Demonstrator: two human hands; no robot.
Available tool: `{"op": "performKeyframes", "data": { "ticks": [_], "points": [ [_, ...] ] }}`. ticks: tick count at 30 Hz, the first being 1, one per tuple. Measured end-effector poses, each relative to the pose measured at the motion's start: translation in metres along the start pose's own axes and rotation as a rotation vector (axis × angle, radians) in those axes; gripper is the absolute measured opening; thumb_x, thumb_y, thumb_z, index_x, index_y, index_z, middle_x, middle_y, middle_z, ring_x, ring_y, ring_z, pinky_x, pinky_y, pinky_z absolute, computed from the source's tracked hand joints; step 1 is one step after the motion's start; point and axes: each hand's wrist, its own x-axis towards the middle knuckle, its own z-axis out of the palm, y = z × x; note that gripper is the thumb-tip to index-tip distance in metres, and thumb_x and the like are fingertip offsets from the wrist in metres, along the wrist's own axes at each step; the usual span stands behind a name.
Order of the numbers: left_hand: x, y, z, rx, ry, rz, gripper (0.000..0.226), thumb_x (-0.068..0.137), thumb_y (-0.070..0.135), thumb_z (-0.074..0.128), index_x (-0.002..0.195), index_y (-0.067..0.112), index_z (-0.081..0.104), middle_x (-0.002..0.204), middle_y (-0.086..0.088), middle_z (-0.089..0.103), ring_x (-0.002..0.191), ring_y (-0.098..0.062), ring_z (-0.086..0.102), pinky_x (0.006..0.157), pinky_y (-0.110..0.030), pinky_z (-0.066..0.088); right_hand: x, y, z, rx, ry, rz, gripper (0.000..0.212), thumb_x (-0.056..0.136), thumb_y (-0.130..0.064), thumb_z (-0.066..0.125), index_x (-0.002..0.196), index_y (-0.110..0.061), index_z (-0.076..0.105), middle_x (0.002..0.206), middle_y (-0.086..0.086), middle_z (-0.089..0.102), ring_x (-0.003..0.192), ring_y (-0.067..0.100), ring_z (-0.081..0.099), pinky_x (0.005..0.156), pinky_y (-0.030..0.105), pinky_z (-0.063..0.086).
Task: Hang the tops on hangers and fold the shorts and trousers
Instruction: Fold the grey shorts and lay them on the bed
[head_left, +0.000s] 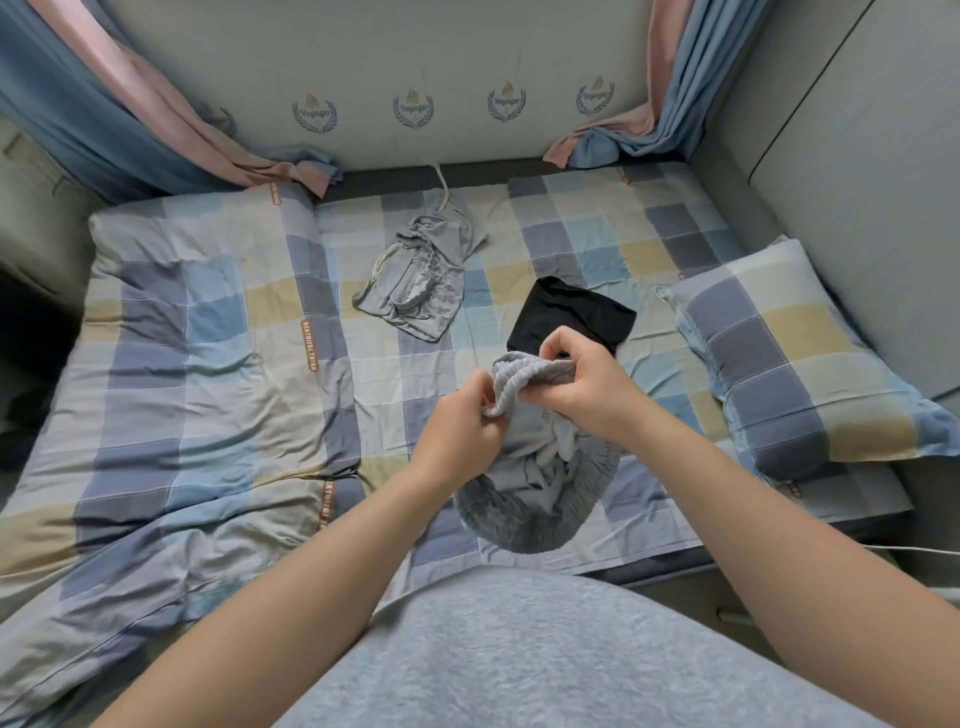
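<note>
A grey fleecy garment (535, 499) with an elastic waistband hangs bunched above the bed, its paler lining showing. My left hand (462, 421) pinches the left side of the waistband. My right hand (582, 379) grips the waistband's right side, fingers curled over the ribbed edge. Behind my hands a black folded garment (576, 312) lies flat on the bed. Further back a crumpled light-grey pair of shorts (415, 280) with a drawstring lies on the sheet.
A checked sheet covers the bed (545, 218). A rumpled checked quilt (182, 389) fills the left side. A checked pillow (795, 364) lies at the right. Blue and pink curtains (130, 119) hang at both back corners. A white cable (909, 549) runs along the right edge.
</note>
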Motion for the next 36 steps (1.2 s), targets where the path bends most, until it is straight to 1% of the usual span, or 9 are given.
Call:
{"op": "performKeyframes", "data": {
  "ticks": [4, 8, 12, 19, 24, 26, 30, 34, 36],
  "points": [
    [0.001, -0.014, -0.016, 0.098, 0.023, -0.074, 0.017, 0.088, 0.004, 0.056, 0.093, 0.016, 0.045, 0.067, -0.009, 0.055, 0.058, -0.027, 0.047, 0.053, -0.035, 0.036, 0.005, 0.008, -0.012, -0.448, 0.074, -0.001, 0.028, 0.087, -0.015, 0.070, 0.082, -0.020, 0.043, 0.066, -0.004, 0.053, 0.059, 0.018, 0.048, 0.054, 0.038, 0.037],
    [0.016, -0.020, -0.041, 0.272, 0.185, -0.116, 0.028, 0.080, -0.007, 0.051, 0.094, 0.017, 0.048, 0.066, -0.006, 0.053, 0.064, -0.031, 0.053, 0.050, -0.034, 0.034, 0.007, 0.023, -0.014, -0.981, 0.189, 0.089, 0.023, 0.079, 0.003, 0.047, 0.083, -0.018, 0.039, 0.075, 0.001, 0.044, 0.068, 0.035, 0.049, 0.054, 0.035, 0.031],
    [0.028, -0.025, -0.059, 0.349, 0.231, -0.182, 0.028, 0.075, -0.007, 0.046, 0.090, 0.016, 0.052, 0.070, 0.001, 0.048, 0.065, -0.020, 0.047, 0.050, -0.031, 0.028, 0.012, 0.036, -0.011, -1.086, 0.229, 0.172, 0.019, 0.085, 0.002, 0.047, 0.094, -0.014, 0.041, 0.093, 0.005, 0.042, 0.070, 0.032, 0.046, 0.059, 0.036, 0.033],
    [0.023, -0.080, -0.096, 0.441, 0.252, -0.432, 0.022, 0.077, -0.002, 0.051, 0.089, 0.015, 0.057, 0.100, -0.013, 0.059, 0.090, -0.030, 0.052, 0.073, -0.034, 0.040, 0.018, 0.058, -0.052, -1.093, 0.253, 0.409, 0.020, 0.088, 0.004, 0.043, 0.100, -0.012, 0.041, 0.089, 0.013, 0.056, 0.077, 0.034, 0.054, 0.062, 0.037, 0.038],
    [0.008, -0.105, -0.109, 0.475, 0.241, -0.588, 0.020, 0.079, 0.002, 0.053, 0.090, 0.018, 0.059, 0.100, -0.010, 0.061, 0.095, -0.033, 0.059, 0.077, -0.039, 0.050, 0.018, 0.068, -0.069, -0.844, 0.274, 0.610, 0.017, 0.089, -0.002, 0.042, 0.085, -0.016, 0.051, 0.088, 0.010, 0.059, 0.076, 0.029, 0.058, 0.060, 0.035, 0.047],
    [0.008, -0.112, -0.111, 0.247, 0.266, -0.666, 0.019, 0.084, -0.001, 0.052, 0.092, 0.013, 0.062, 0.096, -0.015, 0.066, 0.082, -0.032, 0.062, 0.067, -0.037, 0.053, 0.018, 0.070, -0.068, -0.529, 0.322, 0.648, 0.024, 0.089, 0.001, 0.040, 0.083, -0.014, 0.057, 0.087, 0.014, 0.062, 0.073, 0.031, 0.063, 0.058, 0.039, 0.059],
    [0.002, -0.107, -0.117, -0.370, 0.202, -0.782, 0.028, 0.096, -0.008, 0.040, 0.106, 0.007, 0.062, 0.092, -0.021, 0.064, 0.065, -0.029, 0.064, 0.042, -0.028, 0.054, 0.012, 0.062, -0.065, -0.034, 0.263, 0.710, 0.031, 0.091, 0.007, 0.039, 0.080, -0.015, 0.058, 0.073, 0.013, 0.058, 0.047, 0.022, 0.057, 0.045, 0.026, 0.051],
    [-0.004, -0.101, -0.129, -0.564, 0.050, -0.709, 0.026, 0.094, -0.009, 0.037, 0.095, 0.008, 0.058, 0.085, -0.016, 0.056, 0.068, -0.025, 0.057, 0.053, -0.029, 0.055, 0.007, 0.056, -0.075, 0.288, 0.170, 0.779, 0.008, 0.097, -0.007, 0.053, 0.100, -0.013, 0.056, 0.084, 0.009, 0.049, 0.060, 0.017, 0.049, 0.045, 0.025, 0.054],
    [-0.004, -0.098, -0.129, -0.532, 0.057, -0.701, 0.020, 0.096, 0.001, 0.041, 0.086, 0.013, 0.053, 0.073, -0.010, 0.046, 0.059, -0.020, 0.045, 0.058, -0.029, 0.047, 0.005, 0.055, -0.083, 0.529, 0.105, 0.753, 0.014, 0.093, -0.010, 0.062, 0.107, -0.011, 0.058, 0.089, 0.010, 0.054, 0.072, 0.017, 0.054, 0.058, 0.027, 0.061]
  ]
}}
